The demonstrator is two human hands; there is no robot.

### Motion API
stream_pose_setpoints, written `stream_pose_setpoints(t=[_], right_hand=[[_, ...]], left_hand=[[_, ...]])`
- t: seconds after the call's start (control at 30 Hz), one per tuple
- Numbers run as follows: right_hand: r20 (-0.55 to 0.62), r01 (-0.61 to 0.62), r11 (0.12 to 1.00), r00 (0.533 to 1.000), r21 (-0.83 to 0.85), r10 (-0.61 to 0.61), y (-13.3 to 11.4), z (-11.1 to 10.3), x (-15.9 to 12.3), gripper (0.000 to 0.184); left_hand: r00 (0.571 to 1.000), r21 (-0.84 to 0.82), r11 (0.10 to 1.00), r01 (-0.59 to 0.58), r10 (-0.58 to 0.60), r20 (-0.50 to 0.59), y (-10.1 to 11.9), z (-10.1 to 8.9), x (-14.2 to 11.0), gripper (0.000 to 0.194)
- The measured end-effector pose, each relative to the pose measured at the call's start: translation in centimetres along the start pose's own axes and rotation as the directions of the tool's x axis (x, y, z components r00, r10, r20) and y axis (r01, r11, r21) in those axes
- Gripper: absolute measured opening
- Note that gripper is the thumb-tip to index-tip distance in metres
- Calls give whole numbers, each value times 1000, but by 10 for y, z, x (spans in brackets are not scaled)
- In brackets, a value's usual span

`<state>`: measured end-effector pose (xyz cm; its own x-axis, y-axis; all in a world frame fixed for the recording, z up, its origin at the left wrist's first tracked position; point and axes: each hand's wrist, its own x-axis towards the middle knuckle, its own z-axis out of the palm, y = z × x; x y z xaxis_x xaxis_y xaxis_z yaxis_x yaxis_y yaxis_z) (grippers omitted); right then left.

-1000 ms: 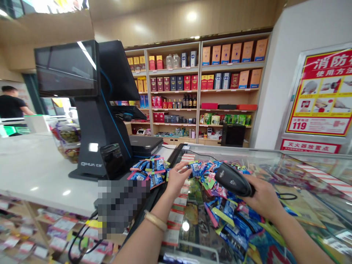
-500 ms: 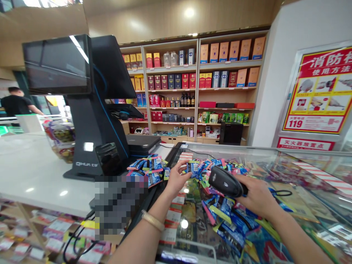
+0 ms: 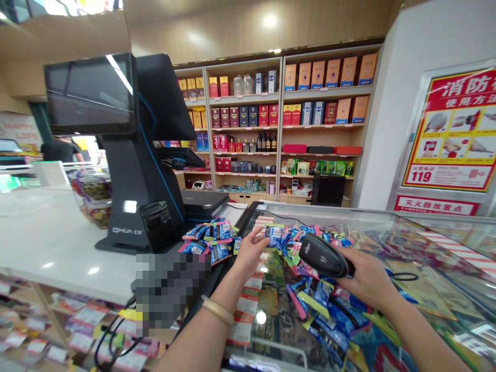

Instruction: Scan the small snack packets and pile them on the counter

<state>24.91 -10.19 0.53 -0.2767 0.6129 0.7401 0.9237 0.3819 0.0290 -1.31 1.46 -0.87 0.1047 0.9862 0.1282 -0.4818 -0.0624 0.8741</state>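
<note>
Pinched at the fingertips of my left hand (image 3: 250, 252) is a small blue packet (image 3: 274, 234), its white barcode label facing up. My right hand (image 3: 366, 274) is wrapped round a black barcode scanner (image 3: 323, 256), whose head points left over the packets, close to the one in my left hand. Beneath the scanner a loose pile of blue, pink and green packets (image 3: 320, 294) spreads across the glass counter (image 3: 279, 320). Left of my left hand lies another heap of similar packets (image 3: 209, 240), beside the till.
A black till with two screens (image 3: 91, 95) stands on the white counter (image 3: 50, 232) at left, next to a clear jar (image 3: 95, 199). A pixelated patch covers something dark below it. Shelves of boxed goods (image 3: 244, 119) line the back wall. A person (image 3: 60, 150) is at far left.
The view has shifted slightly, so things sit a little farther right. Both hands keep nearly the same pose, with packet and scanner still held. The person at far left is now partly behind the till screen.
</note>
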Motion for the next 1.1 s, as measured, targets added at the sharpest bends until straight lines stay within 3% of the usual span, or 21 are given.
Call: stream_pose_setpoints(t=[0.13, 0.3, 0.4, 0.6, 0.83, 0.9, 0.97, 1.0, 1.03, 1.1], right_hand=[[-32, -2, 1000, 999, -1, 2, 4, 4, -3, 33], [-42, -4, 1000, 999, 7, 4, 6, 7, -4, 34], [-38, -5, 1000, 999, 28, 6, 5, 6, -5, 32], [-63, 24, 1000, 998, 11, -23, 9, 6, -6, 31], [-52, 0, 1000, 999, 15, 0, 12, 9, -8, 31], [-55, 0, 1000, 998, 14, 1, 11, 9, -7, 31], [-56, 5, 1000, 998, 12, -5, 10, 9, -7, 31], [-57, 6, 1000, 998, 12, -5, 10, 9, -7, 31], [-57, 3, 1000, 998, 11, -2, 9, 9, -7, 31], [-53, -10, 1000, 999, 13, 10, 7, 8, -6, 31]], left_hand=[[983, -300, 951, 72, -118, -138, 17, -4, 8, 14], [909, -496, 862, -106, -119, -400, 51, -20, 19, 14], [881, -516, 837, -182, -95, -464, 65, -32, 24, 12], [865, -569, 793, -217, -114, -488, 73, -40, 25, 20], [907, -589, 793, -154, -123, -403, 66, -32, 20, 19], [931, -491, 862, -123, -70, -357, 55, -30, 21, 17], [963, -126, 986, -107, 72, -258, 39, -27, 22, 19], [975, 144, 982, -120, 144, -172, 30, -26, 23, 22], [980, 393, 909, -141, 185, -76, 20, -24, 23, 25], [981, 608, 774, -178, 185, 53, 3, -21, 23, 33]])
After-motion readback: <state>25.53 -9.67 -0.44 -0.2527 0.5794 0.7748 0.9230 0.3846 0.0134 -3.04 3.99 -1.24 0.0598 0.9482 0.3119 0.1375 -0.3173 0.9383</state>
